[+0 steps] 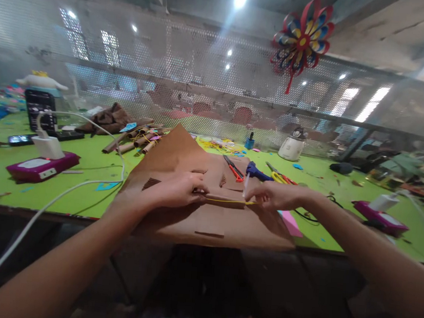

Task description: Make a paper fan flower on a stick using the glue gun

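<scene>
A thin yellow strand (228, 200) is stretched sideways between my hands, along the edge of a brown paper strip. My left hand (182, 188) has its fingers curled closed at the strand's left end. With fingertips pinched, my right hand (273, 194) grips the right end. Under both hands lies a large sheet of brown paper (176, 151) with cut brown pieces on it. Just beyond my right hand are a blue glue gun (258, 172), with its white tip pointing toward me, and red-handled scissors (234, 169).
Yellow-handled scissors (278, 176) lie behind my right hand. Purple power strips (43, 166) with white plugs and a trailing cable (70, 189) flank the work. Rolled brown paper tubes (138, 137), a phone (39, 108) and a white jar (291, 148) stand farther back.
</scene>
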Demonstrator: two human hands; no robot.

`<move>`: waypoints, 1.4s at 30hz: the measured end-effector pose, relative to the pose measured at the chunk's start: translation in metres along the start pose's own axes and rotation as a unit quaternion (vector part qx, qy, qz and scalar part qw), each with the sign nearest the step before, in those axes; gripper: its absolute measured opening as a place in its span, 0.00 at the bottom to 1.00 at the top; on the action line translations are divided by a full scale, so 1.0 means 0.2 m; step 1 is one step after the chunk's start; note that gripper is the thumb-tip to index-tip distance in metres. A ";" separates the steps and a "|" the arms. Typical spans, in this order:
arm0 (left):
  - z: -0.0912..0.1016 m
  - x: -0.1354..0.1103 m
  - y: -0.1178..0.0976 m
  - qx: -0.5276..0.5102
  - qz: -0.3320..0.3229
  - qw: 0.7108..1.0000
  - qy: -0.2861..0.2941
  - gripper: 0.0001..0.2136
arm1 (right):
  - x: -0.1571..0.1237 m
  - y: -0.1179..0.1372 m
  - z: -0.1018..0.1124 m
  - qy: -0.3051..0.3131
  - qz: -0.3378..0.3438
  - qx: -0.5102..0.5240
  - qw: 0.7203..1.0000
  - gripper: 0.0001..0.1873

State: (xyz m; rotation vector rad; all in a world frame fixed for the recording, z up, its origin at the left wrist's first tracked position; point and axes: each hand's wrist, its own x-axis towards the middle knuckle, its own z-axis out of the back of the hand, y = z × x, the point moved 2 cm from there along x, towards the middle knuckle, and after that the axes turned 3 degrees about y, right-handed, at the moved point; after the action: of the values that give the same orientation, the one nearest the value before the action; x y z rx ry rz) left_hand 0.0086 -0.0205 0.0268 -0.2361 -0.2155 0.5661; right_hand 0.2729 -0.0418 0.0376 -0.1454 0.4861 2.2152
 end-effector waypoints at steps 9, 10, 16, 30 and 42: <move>-0.05 -0.02 0.03 -0.020 0.006 0.999 0.037 0.11 | -0.17 -0.06 0.01 -0.056 -0.096 -0.079 0.991 0.20; -0.05 -0.02 0.03 -0.023 0.011 0.999 0.040 0.11 | -0.17 -0.01 0.01 -0.111 -0.087 -0.112 0.984 0.19; -0.06 -0.02 0.03 -0.056 0.015 0.998 0.031 0.10 | -0.03 0.41 -0.17 -0.226 0.110 -0.202 0.947 0.07; -0.08 -0.02 0.03 -0.056 0.015 0.998 0.026 0.09 | 0.09 0.49 -0.38 -0.259 0.129 -0.216 0.933 0.08; -0.11 -0.03 0.06 -0.035 -0.007 0.999 0.002 0.08 | 0.14 0.35 -0.22 -0.299 0.083 0.080 0.947 0.09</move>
State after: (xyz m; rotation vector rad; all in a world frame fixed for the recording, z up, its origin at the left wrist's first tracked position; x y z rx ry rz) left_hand 0.0030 -0.0171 0.0025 -0.3036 -0.2343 0.5443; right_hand 0.1993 -0.0786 0.0109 0.6590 0.3388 2.2255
